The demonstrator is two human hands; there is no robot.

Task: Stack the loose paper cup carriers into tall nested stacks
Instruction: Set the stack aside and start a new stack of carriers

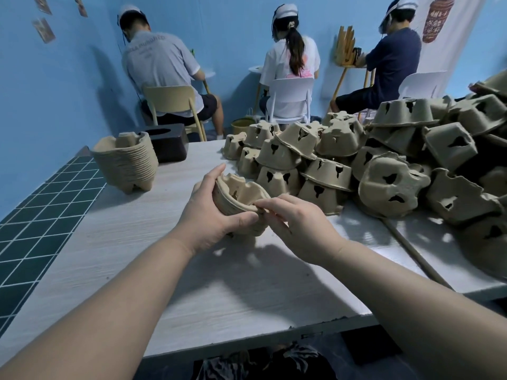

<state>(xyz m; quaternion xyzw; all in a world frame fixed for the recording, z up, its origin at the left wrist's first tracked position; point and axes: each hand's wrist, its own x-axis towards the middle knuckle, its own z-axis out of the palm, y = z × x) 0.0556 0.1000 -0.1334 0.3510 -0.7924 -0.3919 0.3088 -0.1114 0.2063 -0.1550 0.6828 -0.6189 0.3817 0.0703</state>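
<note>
Two hands meet over the middle of the pale worktop (115,242), both on a short nested stack of paper cup carriers (238,198) that stands open side up. The left hand (211,212) wraps the stack's near-left side, fingers curled round the far wall and thumb across the front. The right hand (296,229) pinches the near rim between thumb and fingertips.

Well apart, toward the far left corner of the worktop, stands a taller finished stack (129,163), upright on its feet, with a dark box (167,144) just behind it. To the right, a big heap of loose carriers (384,165) lies mostly upside down, tumbled over one another and reaching close to the held stack. A thin wooden stick (411,248) lies slantwise on the worktop by the heap.

Three people sit on chairs at the far blue wall, backs turned.
</note>
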